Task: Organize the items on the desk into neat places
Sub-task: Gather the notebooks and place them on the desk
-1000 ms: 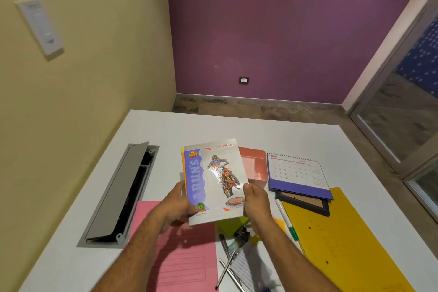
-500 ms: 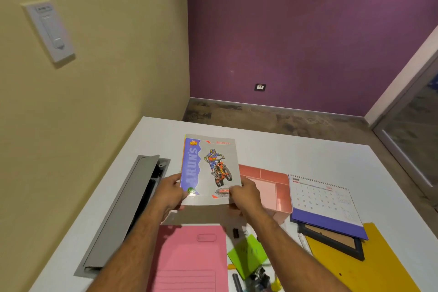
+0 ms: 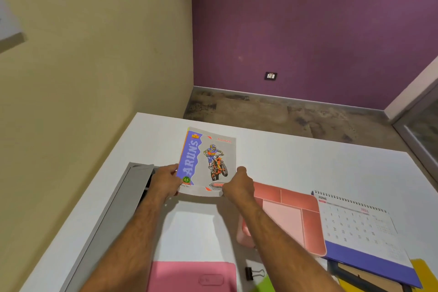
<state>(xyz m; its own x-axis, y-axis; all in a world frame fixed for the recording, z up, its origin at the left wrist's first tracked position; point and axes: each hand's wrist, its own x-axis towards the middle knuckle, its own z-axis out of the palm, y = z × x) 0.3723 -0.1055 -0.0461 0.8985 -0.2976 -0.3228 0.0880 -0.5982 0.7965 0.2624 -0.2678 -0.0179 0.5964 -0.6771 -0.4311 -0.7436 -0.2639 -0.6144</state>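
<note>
A thin notebook (image 3: 208, 161) with a motorbike rider and a purple "ARUN'S" strip on its cover is held low over the white desk (image 3: 296, 156), toward the far left part. My left hand (image 3: 166, 181) grips its near left corner and my right hand (image 3: 238, 184) grips its near right corner. Its near edge casts a shadow on the desk, and I cannot tell whether the far edge touches the surface.
A grey cable hatch (image 3: 113, 216) with its lid raised runs along the left. A pink compartment tray (image 3: 289, 216) lies right of my right arm, then a June desk calendar (image 3: 360, 227). A pink folder (image 3: 192, 276), a binder clip (image 3: 253, 273), a green note and a yellow folder (image 3: 424, 270) lie along the near edge.
Both hands have carried the notebook away from me and to the left, from above the clutter near the pink folder to the far left part of the desk, and lowered it.
</note>
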